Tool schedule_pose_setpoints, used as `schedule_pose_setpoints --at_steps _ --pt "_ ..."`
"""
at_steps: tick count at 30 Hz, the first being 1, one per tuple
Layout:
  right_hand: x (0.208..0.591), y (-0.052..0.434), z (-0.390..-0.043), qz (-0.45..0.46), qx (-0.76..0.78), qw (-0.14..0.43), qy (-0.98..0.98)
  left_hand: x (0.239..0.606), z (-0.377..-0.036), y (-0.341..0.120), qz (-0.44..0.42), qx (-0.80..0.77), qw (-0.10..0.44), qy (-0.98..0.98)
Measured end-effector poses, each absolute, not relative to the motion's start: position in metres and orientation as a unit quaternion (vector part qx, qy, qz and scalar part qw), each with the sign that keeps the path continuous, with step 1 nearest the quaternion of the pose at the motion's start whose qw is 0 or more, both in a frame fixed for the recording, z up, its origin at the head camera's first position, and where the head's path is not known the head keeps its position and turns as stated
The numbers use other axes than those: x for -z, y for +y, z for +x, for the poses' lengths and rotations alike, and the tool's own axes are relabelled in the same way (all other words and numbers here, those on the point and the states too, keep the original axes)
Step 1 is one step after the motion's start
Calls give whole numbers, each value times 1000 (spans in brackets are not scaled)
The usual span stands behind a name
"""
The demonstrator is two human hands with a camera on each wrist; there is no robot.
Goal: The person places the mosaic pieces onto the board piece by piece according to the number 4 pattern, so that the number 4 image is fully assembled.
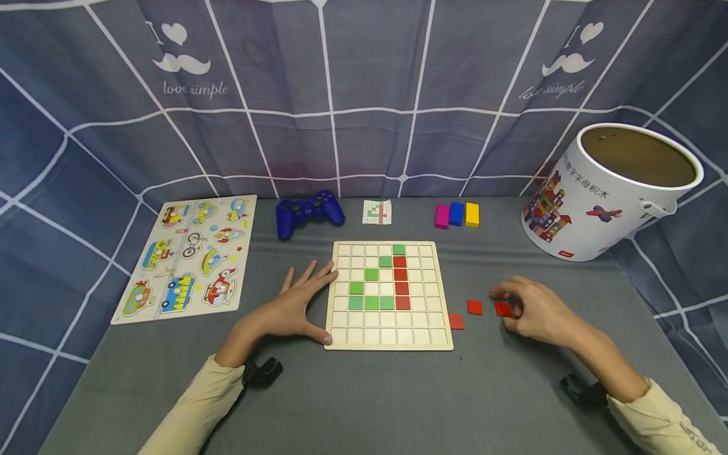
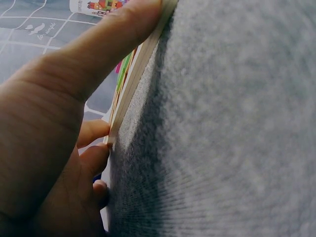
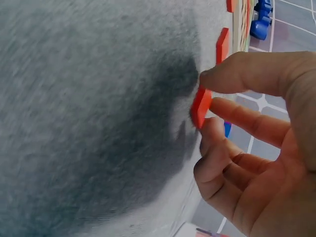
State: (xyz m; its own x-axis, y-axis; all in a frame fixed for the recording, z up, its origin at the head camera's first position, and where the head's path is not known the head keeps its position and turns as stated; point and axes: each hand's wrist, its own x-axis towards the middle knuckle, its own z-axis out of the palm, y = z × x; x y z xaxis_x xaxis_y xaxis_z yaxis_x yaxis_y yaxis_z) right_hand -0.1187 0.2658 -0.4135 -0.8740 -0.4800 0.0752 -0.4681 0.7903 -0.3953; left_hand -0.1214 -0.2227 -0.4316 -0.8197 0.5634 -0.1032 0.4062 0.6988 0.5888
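A square wooden grid board (image 1: 352, 333) lies flat, with green tiles in a stepped shape and a column of red tiles in its cells. Along its left edge my left hand (image 1: 296, 306) is spread, thumb at the lower left corner and fingertips at the upper left side. The left wrist view shows the thumb (image 2: 118, 34) against the board's edge. To the right, my right hand (image 1: 540, 313) pinches a red square tile (image 1: 503, 309) at the tabletop. In the right wrist view this tile (image 3: 201, 106) sits between thumb and fingers. Two more red tiles lie between board and hand, one (image 1: 474, 307) apart, the other (image 1: 456, 321) touching the board's right edge.
Behind the board are a blue game controller (image 1: 309, 212), a small pattern card (image 1: 377, 212), and magenta, blue and yellow blocks (image 1: 457, 214). A vehicle puzzle board (image 1: 190, 253) lies left. A large white bucket (image 1: 608, 196) stands at the back right, before a tiled-pattern cloth.
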Motion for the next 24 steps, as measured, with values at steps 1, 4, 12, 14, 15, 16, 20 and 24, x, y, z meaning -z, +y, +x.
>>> schedule_pose_setpoints --at_steps 1,4,12,14,15,16,20,24 --pt "414 267 -119 -252 206 15 945 432 -121 -223 265 -282 139 911" --pt "416 270 -122 -256 216 13 942 432 -121 -224 265 -283 139 911" --pt "418 265 -125 -251 227 8 941 433 -122 -224 267 -283 140 910" --pt "416 261 -124 -248 225 2 942 433 -122 -223 267 -282 142 910" --pt "415 259 -124 -246 226 -1 942 433 -121 -223 266 -282 143 911" --pt "414 256 -123 -246 228 -5 942 433 -121 -223 266 -282 143 911" --pt "411 241 -122 -264 243 -35 933 432 -121 -224 266 -280 139 912" --pt "412 224 -121 -288 260 -52 920 431 -121 -224 269 -281 136 911"
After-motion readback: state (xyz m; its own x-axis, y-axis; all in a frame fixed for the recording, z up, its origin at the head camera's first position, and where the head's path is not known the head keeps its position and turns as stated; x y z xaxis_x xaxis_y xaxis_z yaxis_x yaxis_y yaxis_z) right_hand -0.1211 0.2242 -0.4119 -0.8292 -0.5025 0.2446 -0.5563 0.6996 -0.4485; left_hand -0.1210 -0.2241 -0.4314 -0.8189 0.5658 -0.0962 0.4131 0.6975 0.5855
